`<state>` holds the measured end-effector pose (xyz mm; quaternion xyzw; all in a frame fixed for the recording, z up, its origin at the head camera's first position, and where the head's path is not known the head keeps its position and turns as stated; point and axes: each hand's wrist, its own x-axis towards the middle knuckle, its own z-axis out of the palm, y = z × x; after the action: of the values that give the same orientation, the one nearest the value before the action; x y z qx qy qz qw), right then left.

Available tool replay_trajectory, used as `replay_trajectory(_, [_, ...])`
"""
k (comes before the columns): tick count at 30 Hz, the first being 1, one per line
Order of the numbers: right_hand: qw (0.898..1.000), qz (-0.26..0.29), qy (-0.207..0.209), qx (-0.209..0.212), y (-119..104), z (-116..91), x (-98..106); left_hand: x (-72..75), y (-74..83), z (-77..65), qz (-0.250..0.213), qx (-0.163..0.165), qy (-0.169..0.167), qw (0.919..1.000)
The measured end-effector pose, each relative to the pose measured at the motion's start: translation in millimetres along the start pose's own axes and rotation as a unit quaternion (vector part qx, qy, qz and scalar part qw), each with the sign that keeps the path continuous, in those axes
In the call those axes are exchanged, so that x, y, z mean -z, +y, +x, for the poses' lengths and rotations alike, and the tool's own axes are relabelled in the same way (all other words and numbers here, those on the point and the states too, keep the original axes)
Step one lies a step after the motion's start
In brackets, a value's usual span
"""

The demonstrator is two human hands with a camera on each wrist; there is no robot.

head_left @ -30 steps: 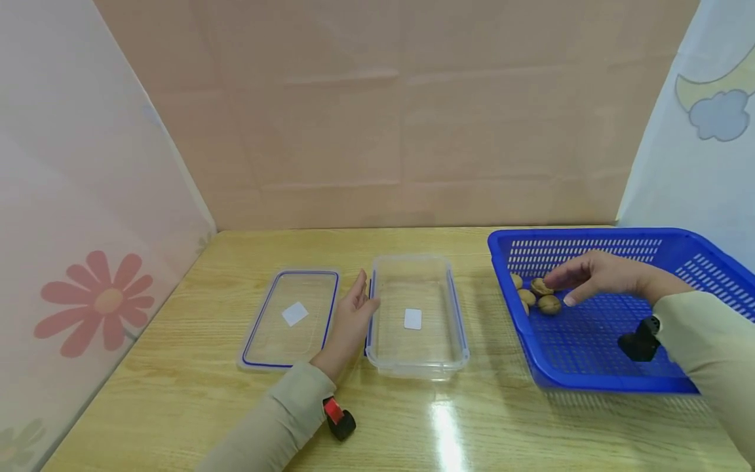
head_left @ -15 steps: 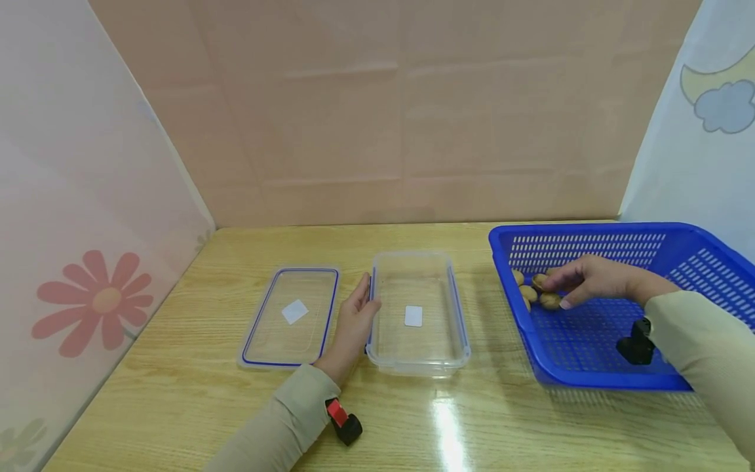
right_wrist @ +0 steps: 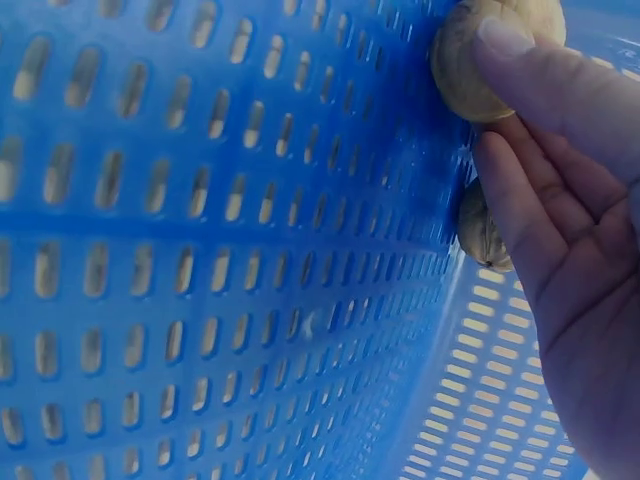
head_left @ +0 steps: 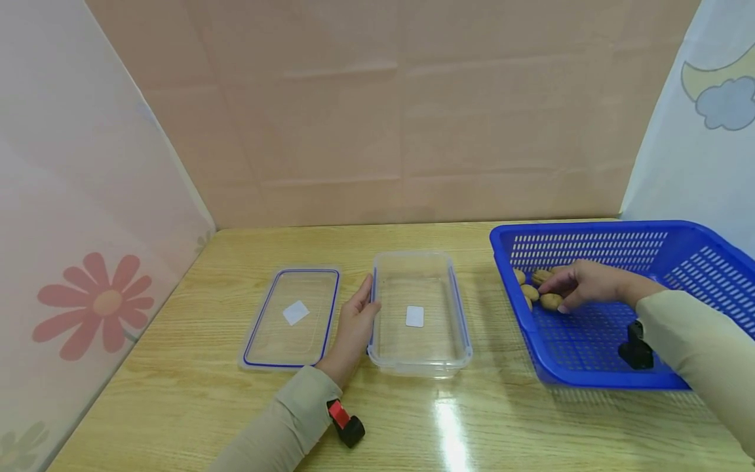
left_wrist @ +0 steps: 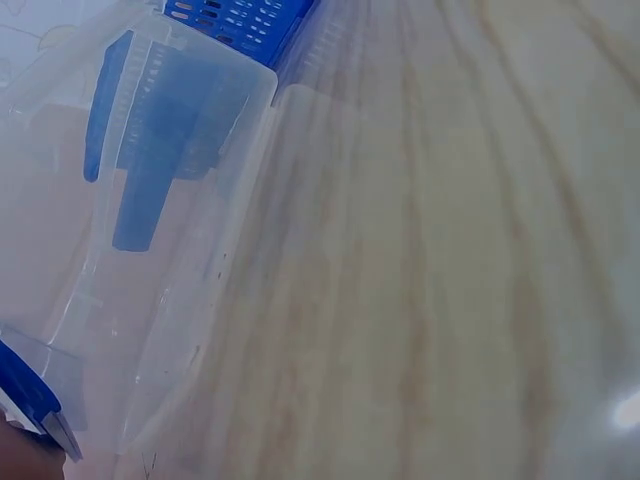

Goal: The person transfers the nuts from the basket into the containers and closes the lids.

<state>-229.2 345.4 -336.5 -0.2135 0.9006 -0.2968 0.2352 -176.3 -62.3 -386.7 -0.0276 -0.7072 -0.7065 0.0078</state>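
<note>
**Hands stationed at container and basket**

Both hands are engaged. We find the right hand [head_left: 596, 283] pinching a rounded tan walnut [head_left: 551, 301] between thumb and fingertips; we cannot tell how firm the hold is. This nut sits on the floor of a blue, rectangular, perforated plastic basket [head_left: 613, 380], towards its left side. More tan walnuts [head_left: 529, 293] lie close by, left of the hand and under its fingertips.

The left hand [head_left: 352, 324], fingers extended and gripping nothing, rests along the left side of a clear, rectangular plastic container [head_left: 419, 364], its thumb at the rim.

On method, we judge that the pinch should cross the nut's widest part, with thumb and fingertips opposed: a hard, rounded shell may roll, and the neighbouring nuts could crowd the fingers. Light pressure from the left hand should suffice to steady the container.

On materials, the shells look ridged and matt, the basket slotted and glossy. The container is smooth and translucent, with blue side strips and a square white label [head_left: 415, 316]. A clear, flat plastic lid [head_left: 283, 341] edged in blue lies farther left on the pale, wood-grained table [head_left: 177, 413].
</note>
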Motion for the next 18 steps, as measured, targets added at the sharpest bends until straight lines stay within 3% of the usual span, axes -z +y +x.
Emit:
replay_trajectory(8, [1.0,-0.02,-0.001,0.004,2.4,1.6,0.5,-0.1,2.0,-1.5,0.003,-0.001,-0.001,1.0])
replay_trajectory(18, [1.0,-0.002,0.013,-0.012,-1.4,-5.0,7.2,-0.4,2.2,-1.5,0.011,0.005,-0.001,0.9999])
